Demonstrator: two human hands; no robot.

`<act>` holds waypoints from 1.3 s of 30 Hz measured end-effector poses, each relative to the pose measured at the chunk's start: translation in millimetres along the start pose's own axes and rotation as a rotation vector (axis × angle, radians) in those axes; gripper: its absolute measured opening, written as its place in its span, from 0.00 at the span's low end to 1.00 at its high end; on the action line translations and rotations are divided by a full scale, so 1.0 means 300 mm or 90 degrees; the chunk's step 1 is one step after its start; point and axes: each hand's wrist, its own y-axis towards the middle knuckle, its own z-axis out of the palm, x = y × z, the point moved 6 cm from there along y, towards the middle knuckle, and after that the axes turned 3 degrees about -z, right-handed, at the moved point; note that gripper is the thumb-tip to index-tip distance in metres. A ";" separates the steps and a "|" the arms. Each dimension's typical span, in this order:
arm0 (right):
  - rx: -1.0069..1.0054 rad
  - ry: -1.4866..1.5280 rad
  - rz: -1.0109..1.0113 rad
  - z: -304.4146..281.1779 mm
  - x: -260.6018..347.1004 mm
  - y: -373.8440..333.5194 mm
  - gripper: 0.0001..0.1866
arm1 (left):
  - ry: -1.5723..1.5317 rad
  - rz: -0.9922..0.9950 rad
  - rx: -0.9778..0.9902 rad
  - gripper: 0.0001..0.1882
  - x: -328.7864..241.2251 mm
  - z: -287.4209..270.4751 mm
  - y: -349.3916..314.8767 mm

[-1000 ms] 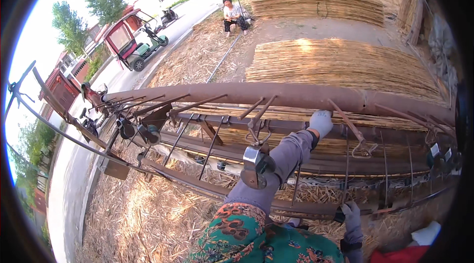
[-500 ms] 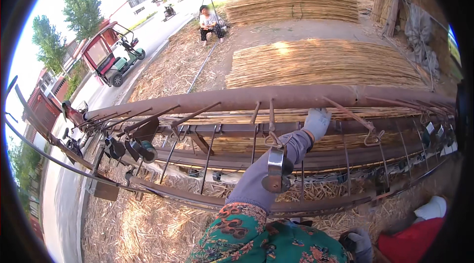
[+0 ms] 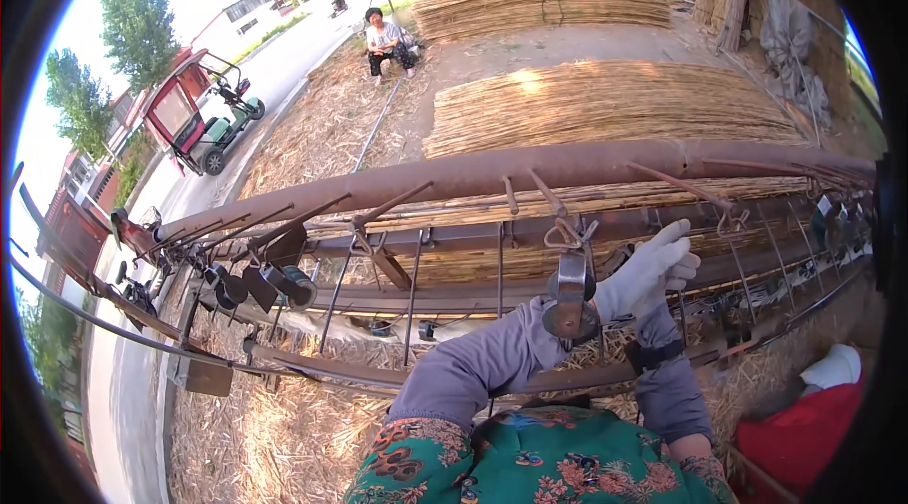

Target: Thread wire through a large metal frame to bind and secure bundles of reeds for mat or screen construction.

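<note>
My right hand (image 3: 676, 315) now joins my left hand (image 3: 643, 272) mid-frame right, grips unclear; rusty beam (image 3: 530, 173) runs left-right.

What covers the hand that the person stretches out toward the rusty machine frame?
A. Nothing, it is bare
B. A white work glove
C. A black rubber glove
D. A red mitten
B: the raised left hand wears a white work glove, its fingers spread beside the rusty machine frame, with a grey sleeve behind it.
</note>
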 end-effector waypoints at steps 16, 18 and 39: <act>0.129 0.543 0.198 0.192 0.126 -0.304 0.35 | 0.432 0.021 -0.278 0.13 -0.072 -0.443 0.029; 0.192 0.458 0.141 0.295 0.249 -0.394 0.36 | 0.461 0.032 -0.273 0.14 -0.080 -0.452 0.051; 0.174 -0.939 0.005 0.730 0.979 -0.228 0.30 | 0.636 -0.172 -0.016 0.39 0.561 -0.194 -0.319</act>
